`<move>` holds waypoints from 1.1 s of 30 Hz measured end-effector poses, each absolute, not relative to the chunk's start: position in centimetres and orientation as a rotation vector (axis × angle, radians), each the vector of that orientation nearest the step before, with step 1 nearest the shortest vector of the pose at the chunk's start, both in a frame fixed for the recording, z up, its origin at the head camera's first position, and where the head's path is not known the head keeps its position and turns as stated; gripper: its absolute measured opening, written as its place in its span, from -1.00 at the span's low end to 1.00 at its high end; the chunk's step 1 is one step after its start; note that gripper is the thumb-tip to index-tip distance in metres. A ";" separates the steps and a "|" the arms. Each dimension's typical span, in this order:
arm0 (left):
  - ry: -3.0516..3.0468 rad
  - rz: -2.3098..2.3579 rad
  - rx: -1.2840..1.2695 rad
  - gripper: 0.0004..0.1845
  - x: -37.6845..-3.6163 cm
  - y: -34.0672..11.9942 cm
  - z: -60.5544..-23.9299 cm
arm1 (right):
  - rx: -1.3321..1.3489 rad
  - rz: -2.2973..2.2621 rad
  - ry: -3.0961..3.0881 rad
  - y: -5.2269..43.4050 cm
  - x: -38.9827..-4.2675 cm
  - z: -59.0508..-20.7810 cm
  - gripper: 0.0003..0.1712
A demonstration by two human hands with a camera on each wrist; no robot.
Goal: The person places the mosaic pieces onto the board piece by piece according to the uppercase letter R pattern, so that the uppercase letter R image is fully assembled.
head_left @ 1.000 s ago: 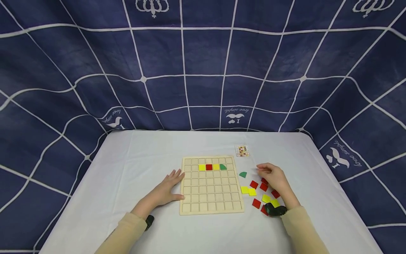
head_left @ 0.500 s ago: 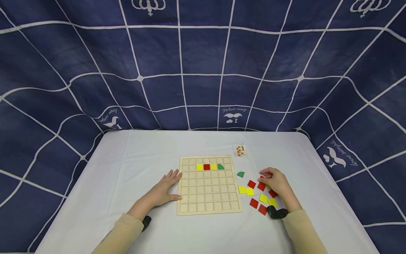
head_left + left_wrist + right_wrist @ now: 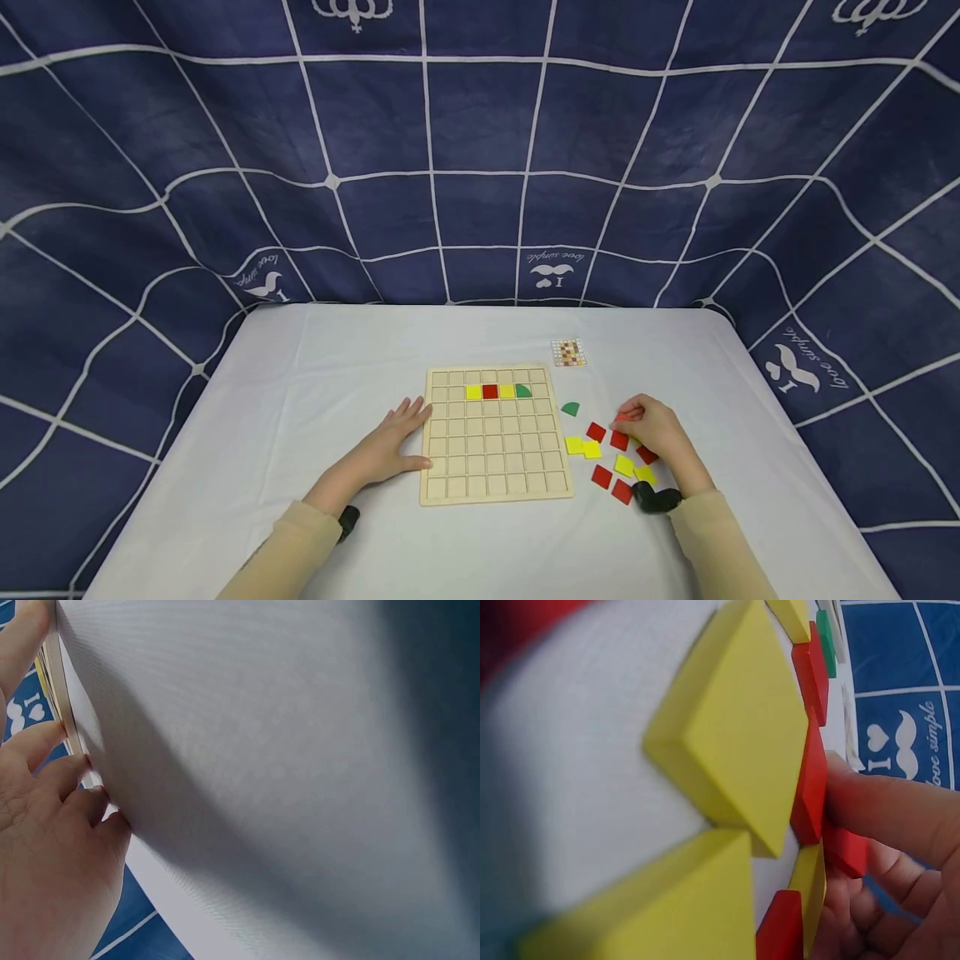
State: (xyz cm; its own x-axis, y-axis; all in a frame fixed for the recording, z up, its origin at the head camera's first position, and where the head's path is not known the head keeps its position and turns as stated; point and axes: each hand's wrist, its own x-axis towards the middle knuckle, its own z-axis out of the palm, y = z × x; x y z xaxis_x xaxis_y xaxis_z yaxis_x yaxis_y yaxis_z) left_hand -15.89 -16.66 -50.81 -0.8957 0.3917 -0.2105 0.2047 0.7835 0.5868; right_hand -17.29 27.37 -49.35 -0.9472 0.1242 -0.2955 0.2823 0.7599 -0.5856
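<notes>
- Fingers of the right hand [image 3: 658,429] curl and pinch a red tile [image 3: 622,417] at lower right of centre in the head view, above the loose tiles [image 3: 611,467] of red and yellow scattered on the tabletop [image 3: 315,367].
- Left hand [image 3: 390,446] lies flat, fingers straight and spread a little, touching the left edge of the wooden grid board [image 3: 491,467].
- Board's second row carries yellow, red, yellow and green pieces [image 3: 497,392].
- One green quarter-round tile [image 3: 571,409] lies just right of the board; a small pattern card [image 3: 567,352] sits farther up.

pattern card [image 3: 567,352] too small to read, red tile [image 3: 622,417] mostly hidden under right-hand fingers [image 3: 632,412]
</notes>
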 end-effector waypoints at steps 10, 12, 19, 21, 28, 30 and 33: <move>2.637 0.841 0.453 -0.01 -15.7 -16.5 -50.7 | 0.262 -1.162 2.762 25.9 -17.3 -49.3 -0.66; 2.637 0.840 0.453 -0.01 -15.7 -16.5 -50.7 | 0.244 -1.278 2.725 24.9 -17.6 -49.1 -0.65; 2.653 0.834 0.454 -0.01 -15.8 -16.5 -50.7 | 0.149 -1.581 2.531 20.4 -18.4 -49.0 -0.69; 2.658 0.831 0.455 -0.01 -15.8 -16.5 -50.8 | 0.135 -1.602 2.503 19.2 -18.6 -49.2 -0.72; 2.659 0.824 0.461 -0.01 -15.8 -16.5 -50.8 | 0.056 -1.563 2.554 16.2 -19.3 -49.7 -0.79; 2.657 0.825 0.462 0.00 -15.9 -16.5 -50.9 | 0.039 -1.519 2.590 15.7 -19.5 -49.7 -0.80; 2.657 0.822 0.465 0.00 -15.9 -16.5 -50.9 | 0.000 -1.423 2.647 15.3 -19.6 -49.8 -0.81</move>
